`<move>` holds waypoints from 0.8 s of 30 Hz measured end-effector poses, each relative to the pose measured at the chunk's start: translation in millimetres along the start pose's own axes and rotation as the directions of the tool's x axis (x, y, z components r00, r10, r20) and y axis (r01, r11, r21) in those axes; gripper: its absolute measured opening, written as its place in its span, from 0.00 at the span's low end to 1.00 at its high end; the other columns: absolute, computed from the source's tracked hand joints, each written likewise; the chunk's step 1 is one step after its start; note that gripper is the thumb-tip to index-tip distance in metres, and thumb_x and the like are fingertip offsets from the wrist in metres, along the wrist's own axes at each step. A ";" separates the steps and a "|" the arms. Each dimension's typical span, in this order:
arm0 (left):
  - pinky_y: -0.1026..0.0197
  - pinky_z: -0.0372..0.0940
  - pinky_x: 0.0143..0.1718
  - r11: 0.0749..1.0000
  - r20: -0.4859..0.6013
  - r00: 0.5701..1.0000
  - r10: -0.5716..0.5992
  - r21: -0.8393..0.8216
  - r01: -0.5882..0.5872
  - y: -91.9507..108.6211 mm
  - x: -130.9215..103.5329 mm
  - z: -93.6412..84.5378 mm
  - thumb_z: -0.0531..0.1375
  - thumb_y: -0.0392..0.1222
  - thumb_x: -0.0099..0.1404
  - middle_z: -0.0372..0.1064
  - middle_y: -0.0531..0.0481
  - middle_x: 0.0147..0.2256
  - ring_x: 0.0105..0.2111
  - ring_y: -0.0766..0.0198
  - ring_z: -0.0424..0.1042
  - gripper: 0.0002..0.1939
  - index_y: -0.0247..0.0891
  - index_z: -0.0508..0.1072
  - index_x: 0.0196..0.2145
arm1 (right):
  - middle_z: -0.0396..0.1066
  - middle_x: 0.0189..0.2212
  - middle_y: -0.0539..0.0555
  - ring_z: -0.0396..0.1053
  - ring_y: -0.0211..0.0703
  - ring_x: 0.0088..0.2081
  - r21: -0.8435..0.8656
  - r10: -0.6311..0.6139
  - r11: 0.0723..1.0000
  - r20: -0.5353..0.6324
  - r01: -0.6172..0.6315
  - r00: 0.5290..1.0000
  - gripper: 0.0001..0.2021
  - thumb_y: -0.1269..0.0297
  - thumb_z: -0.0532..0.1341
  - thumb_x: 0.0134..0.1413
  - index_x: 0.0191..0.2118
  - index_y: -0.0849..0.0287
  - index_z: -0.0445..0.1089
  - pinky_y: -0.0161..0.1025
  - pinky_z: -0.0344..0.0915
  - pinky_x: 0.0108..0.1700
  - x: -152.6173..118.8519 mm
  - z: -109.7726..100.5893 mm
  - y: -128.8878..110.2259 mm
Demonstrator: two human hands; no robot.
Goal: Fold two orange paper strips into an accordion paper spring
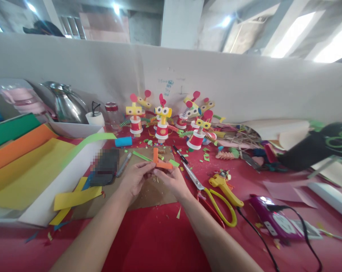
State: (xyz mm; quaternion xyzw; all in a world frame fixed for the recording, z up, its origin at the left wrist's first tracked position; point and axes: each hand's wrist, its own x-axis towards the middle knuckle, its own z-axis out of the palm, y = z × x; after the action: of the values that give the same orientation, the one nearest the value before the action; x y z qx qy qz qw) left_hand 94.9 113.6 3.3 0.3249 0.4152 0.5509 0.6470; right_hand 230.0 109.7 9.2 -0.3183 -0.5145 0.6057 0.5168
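My left hand (135,177) and my right hand (173,180) meet over a brown cardboard sheet (148,194) and together pinch two orange paper strips (159,160) crossed in an L shape. One strip stands up, the other points right. A green paper strip (141,155) lies just beyond my fingers. Scissors with yellow handles (213,196) lie right of my right hand, blades pointing away.
Several paper-cup figures (162,126) stand at the back by the white wall. Coloured paper sheets (23,166) fill a white tray at left. A yellow glue gun (224,185), purple power strip (273,219), steel kettle (65,104) and a black object (315,147) at right surround the red table.
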 end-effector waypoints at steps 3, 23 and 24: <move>0.69 0.56 0.24 0.999 -0.020 0.999 0.044 -0.013 -0.044 -3.4 -1.0 2.8 0.70 0.42 0.45 0.70 0.51 0.22 0.22 0.74 0.64 0.12 0.32 0.78 0.27 | 0.76 0.31 0.51 0.71 0.41 0.32 0.005 0.011 1.000 -0.125 -0.011 0.992 0.12 0.60 0.66 0.45 0.37 0.57 0.76 0.39 0.68 0.38 -0.1 1.3 1.8; 0.68 0.58 0.26 0.998 0.102 0.993 -0.054 -0.023 0.057 5.6 -7.2 3.7 0.70 0.41 0.48 0.70 0.51 0.23 0.23 0.71 0.66 0.10 0.33 0.76 0.27 | 0.76 0.30 0.52 0.70 0.41 0.31 -0.177 -0.079 0.983 -0.178 0.047 0.981 0.11 0.60 0.63 0.48 0.37 0.58 0.77 0.38 0.67 0.36 1.0 -6.5 10.7; 0.67 0.57 0.26 0.998 0.100 0.994 -0.053 -0.020 0.055 5.5 -7.1 3.7 0.70 0.41 0.48 0.70 0.51 0.23 0.23 0.71 0.66 0.11 0.33 0.76 0.28 | 0.76 0.31 0.52 0.70 0.42 0.31 -0.194 -0.087 0.980 -0.178 0.052 0.980 0.11 0.60 0.63 0.48 0.37 0.58 0.77 0.38 0.67 0.36 0.9 -6.6 11.1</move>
State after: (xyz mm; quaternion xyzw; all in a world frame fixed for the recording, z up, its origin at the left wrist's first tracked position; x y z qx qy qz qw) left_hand 95.4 107.8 11.1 0.3332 0.3850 0.5209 0.6851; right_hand 232.5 113.2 -3.1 -0.4025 -0.5299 0.5037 0.5509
